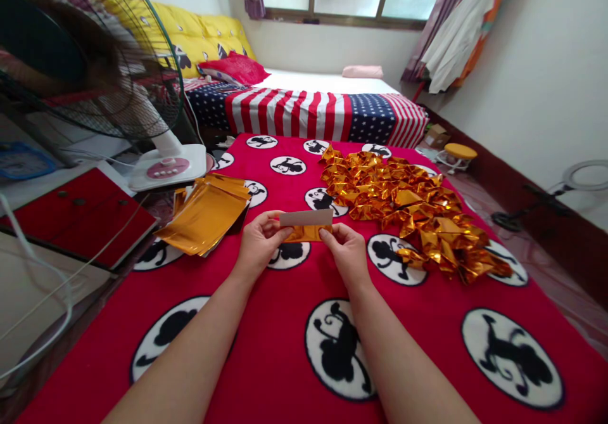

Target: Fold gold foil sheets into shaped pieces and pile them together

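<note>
left hand (pixel 261 241) and right hand (pixel 346 246) pinching opposite ends of folded gold foil sheet (pixel 306 231), held over red cloth (pixel 266 360); foil stack (pixel 211 212) to the left, folded foil pieces (pixel 403 202) heaped right

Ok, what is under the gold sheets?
The red blanket shows beside the gold sheets, with a dark patch at their right edge; what they cover directly cannot be seen.

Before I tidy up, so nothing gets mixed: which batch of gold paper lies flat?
The left stack, near the fan; the heap on the right is crinkled and folded.
</note>
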Demonstrator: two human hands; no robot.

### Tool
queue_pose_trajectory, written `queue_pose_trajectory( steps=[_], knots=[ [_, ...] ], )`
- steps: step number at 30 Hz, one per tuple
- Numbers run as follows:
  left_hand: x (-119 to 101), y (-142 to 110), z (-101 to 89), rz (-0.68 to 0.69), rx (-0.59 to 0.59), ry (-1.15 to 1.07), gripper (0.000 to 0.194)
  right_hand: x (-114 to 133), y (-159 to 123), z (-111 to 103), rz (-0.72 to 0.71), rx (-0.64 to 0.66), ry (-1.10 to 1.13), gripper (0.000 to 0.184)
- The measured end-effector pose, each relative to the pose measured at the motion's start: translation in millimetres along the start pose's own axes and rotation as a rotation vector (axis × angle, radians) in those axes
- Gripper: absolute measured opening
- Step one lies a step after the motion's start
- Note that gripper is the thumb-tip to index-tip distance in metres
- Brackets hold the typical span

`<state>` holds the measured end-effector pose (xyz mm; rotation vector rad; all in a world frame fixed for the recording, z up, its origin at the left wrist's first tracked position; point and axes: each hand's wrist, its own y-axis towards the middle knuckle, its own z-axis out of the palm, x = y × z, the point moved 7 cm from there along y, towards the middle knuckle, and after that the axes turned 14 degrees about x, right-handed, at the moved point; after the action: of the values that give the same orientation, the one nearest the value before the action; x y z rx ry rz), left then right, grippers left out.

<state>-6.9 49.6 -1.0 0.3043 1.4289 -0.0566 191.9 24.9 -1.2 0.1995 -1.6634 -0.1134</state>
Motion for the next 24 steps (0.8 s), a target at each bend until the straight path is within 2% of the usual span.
queue_pose_trajectory(
  steps=[24],
  knots=[
    [-0.5,-1.9,-1.8,-0.039,-0.040,0.030,0.055,4.9,-1.9,-1.0,0.014,-0.006,-0.027,0.026]
  ],
)
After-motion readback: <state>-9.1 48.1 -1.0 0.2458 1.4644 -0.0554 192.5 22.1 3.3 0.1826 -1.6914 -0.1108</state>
